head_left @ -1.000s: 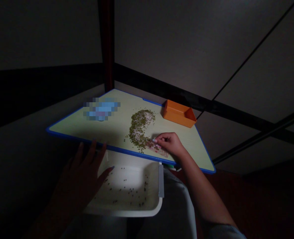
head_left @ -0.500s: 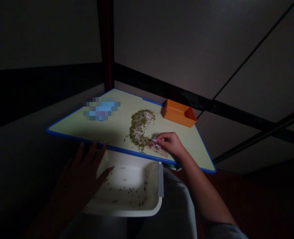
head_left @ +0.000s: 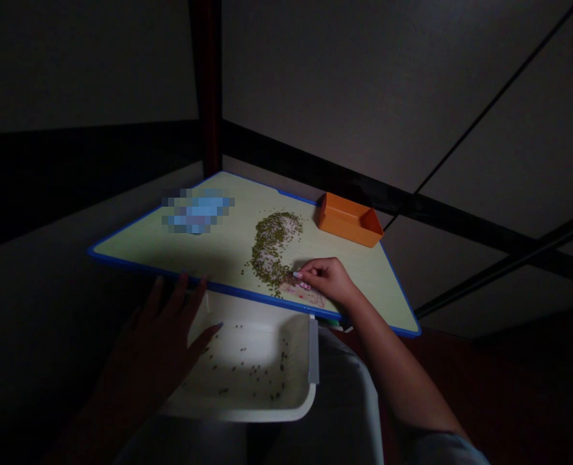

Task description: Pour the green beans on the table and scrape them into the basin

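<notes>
A curved heap of small green and pale grains lies on the cream tabletop with a blue rim. At the heap's near right end is my right hand, thumb and fingertips pinched together low over the grains. Whatever sits between those fingertips is too small to make out. My left hand is in shadow at the near edge, its fingers spread and holding nothing. It reaches over the left part of a white plastic tub, which has scattered dark grains on its floor.
An orange open box stands at the table's back right edge. Toward the back left lies a blurred-out blue item. Walls rise close behind the table, meeting at a dark red post. My legs are below the tub.
My right hand has shifted slightly left, its pinched fingertips now closer to the grains' near end. My left hand and the tub stay where they were.
</notes>
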The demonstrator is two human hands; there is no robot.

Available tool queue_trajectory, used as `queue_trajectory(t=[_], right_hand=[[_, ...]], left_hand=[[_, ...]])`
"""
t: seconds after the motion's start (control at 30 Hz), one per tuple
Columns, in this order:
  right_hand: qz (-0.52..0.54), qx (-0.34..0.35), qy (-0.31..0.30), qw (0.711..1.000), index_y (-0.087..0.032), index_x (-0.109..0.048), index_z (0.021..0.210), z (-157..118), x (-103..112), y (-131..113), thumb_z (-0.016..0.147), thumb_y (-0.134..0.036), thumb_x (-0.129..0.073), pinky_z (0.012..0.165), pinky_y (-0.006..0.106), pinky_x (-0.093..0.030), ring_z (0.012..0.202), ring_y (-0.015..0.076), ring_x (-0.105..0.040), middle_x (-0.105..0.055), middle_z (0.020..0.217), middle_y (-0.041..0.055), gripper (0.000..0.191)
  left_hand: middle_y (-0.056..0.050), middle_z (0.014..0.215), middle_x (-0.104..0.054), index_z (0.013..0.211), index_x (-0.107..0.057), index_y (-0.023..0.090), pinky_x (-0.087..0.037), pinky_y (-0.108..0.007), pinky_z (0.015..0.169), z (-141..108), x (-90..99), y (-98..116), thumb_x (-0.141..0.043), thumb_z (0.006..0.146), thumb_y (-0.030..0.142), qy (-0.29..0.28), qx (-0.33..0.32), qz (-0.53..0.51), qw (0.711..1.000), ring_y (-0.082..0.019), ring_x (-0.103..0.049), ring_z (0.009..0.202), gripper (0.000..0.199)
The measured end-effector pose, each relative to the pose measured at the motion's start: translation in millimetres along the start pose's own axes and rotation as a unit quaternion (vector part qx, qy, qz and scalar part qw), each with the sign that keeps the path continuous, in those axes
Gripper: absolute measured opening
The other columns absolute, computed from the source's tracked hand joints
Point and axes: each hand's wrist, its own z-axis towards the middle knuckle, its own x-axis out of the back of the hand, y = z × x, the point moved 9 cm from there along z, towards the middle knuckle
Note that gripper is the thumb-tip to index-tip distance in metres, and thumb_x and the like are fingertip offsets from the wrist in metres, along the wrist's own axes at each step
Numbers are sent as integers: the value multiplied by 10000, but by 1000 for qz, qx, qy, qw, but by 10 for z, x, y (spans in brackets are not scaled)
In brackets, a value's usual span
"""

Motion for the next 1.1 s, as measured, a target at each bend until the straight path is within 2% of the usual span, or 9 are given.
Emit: queue_trajectory(t=[0.4, 0.57, 0.7, 0.93, 1.1], right_hand=[[28, 25, -43, 998, -109, -768, 801, 22, -113, -31, 766, -469, -698, 494, 215, -286, 512, 77, -379, -535, 531, -10, 368], [45, 18, -57, 997, -99, -771, 809, -11, -123, -40, 758, -471, -704, 485, 215, -271, 504, 74, -364, -499, 524, -20, 382], [39, 10, -31, 999, -104, -765, 785, -20, -65, -27, 768, -488, -691, 487, 214, -271, 507, 75, -348, -469, 517, -26, 391], [2, 23, -29, 999, -110, -759, 785, 18, -95, -11, 790, -475, -674, 481, 211, -269, 495, 76, -356, -497, 509, -21, 375], [-36, 39, -42, 998, -109, -748, 797, 70, -132, -95, 822, -427, -662, 493, 197, -293, 492, 71, -403, -565, 537, -5, 330]], left_hand=[[-204, 1543, -342, 1488, -239, 169, -370, -583, 1052, -11, 1, 6, -314, 864, 567, 36, -22, 1, 999, -449, -210, 1454, 744], [-197, 1543, -350, 1480, -267, 166, -376, -588, 1047, 1, -23, -8, -322, 857, 574, 24, -14, -2, 1000, -447, -222, 1452, 746], [-186, 1549, -346, 1481, -263, 173, -370, -587, 1054, 1, -25, -19, -305, 863, 571, 14, -4, -8, 1000, -436, -208, 1460, 737], [-162, 1573, -310, 1491, -230, 197, -341, -585, 1082, 0, -28, -28, -307, 851, 601, 6, 1, -26, 1000, -421, -174, 1474, 761], [-166, 1568, -321, 1486, -248, 194, -350, -601, 1064, 1, -25, -42, -290, 847, 619, 4, 7, -31, 999, -432, -198, 1464, 769]])
